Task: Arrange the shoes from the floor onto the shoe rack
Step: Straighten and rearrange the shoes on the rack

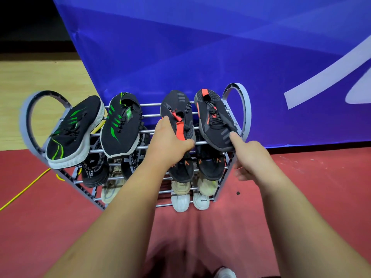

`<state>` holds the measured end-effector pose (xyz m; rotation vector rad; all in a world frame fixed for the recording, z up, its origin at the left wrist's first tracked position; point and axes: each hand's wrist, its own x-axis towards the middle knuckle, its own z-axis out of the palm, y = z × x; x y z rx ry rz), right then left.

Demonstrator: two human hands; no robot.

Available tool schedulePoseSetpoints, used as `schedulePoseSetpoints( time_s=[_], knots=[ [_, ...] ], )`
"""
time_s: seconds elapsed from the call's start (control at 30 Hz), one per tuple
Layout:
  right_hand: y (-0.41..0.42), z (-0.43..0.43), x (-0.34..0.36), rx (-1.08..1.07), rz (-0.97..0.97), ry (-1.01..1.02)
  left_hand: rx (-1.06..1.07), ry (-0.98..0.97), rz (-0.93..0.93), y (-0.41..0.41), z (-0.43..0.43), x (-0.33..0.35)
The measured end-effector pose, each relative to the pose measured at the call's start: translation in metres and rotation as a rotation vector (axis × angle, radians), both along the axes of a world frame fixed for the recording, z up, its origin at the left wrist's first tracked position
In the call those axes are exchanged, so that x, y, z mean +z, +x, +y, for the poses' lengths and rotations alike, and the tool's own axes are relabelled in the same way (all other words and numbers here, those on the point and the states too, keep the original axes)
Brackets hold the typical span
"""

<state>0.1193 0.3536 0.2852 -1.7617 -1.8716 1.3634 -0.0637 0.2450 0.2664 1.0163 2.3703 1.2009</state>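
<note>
Gripping the left black-orange shoe on the shoe rack's top tier, the left hand is curling fingers and thumb round its middle, probably squaring it beside its mate. The right hand is pressing its thumb on the right black-orange shoe's toe at the rack's right edge. Its other fingers are curling below, and I cannot tell if they touch. The green-striped pair is filling the top tier's left side, leaving only the middle gap for shifting.

hidden: lower-shelf shoes, mostly behind your left arm and the top shoes | cut off: your white shoe, bottom edge
</note>
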Motion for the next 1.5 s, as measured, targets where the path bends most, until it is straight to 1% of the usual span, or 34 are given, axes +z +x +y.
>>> schedulePoseSetpoints(
  time_s=[0.07,0.13,0.3,0.4,0.5,0.6,0.67,0.77,0.87,0.97,1.03,1.1,1.27,1.37,1.5],
  knots=[
    [-0.002,-0.003,-0.003,-0.006,0.073,-0.159,0.010,-0.009,0.007,0.001,0.001,0.000],
    [-0.006,-0.004,-0.006,-0.005,0.139,-0.247,0.012,-0.011,0.008,0.002,0.001,0.000],
    [-0.015,0.000,-0.018,-0.050,0.297,-0.336,-0.003,-0.015,-0.005,-0.001,0.003,-0.002],
    [-0.021,-0.001,-0.022,-0.125,0.487,-0.397,-0.013,0.007,0.011,-0.001,0.002,-0.001],
    [-0.024,-0.003,-0.018,-0.221,0.705,-0.416,-0.020,0.021,0.010,-0.002,0.001,0.001],
    [-0.027,-0.003,-0.008,-0.227,0.844,-0.370,0.003,0.088,-0.006,-0.004,0.000,0.007],
    [-0.028,-0.003,0.001,-0.227,0.901,-0.336,0.044,0.141,-0.033,-0.006,-0.002,0.015],
    [-0.024,-0.006,0.011,-0.207,0.986,-0.313,0.173,0.249,-0.110,-0.011,-0.005,0.026],
    [-0.019,-0.008,0.019,-0.185,1.092,-0.321,0.248,0.420,-0.229,-0.010,-0.011,0.039],
    [-0.013,-0.010,0.027,-0.190,1.140,-0.320,0.284,0.588,-0.452,-0.010,-0.015,0.049],
    [-0.011,-0.012,0.029,-0.196,1.183,-0.323,0.298,0.653,-0.605,-0.013,-0.017,0.052],
    [-0.010,-0.012,0.025,-0.185,1.224,-0.330,0.304,0.669,-0.709,-0.017,-0.020,0.054],
    [-0.013,-0.014,0.015,-0.149,1.193,-0.370,0.319,0.748,-0.924,-0.025,-0.031,0.053],
    [-0.015,-0.016,0.018,-0.172,1.191,-0.396,0.350,0.751,-0.947,-0.031,-0.037,0.055],
    [-0.019,-0.016,0.022,-0.176,1.208,-0.383,0.303,0.738,-0.962,-0.030,-0.040,0.059]
  ],
)
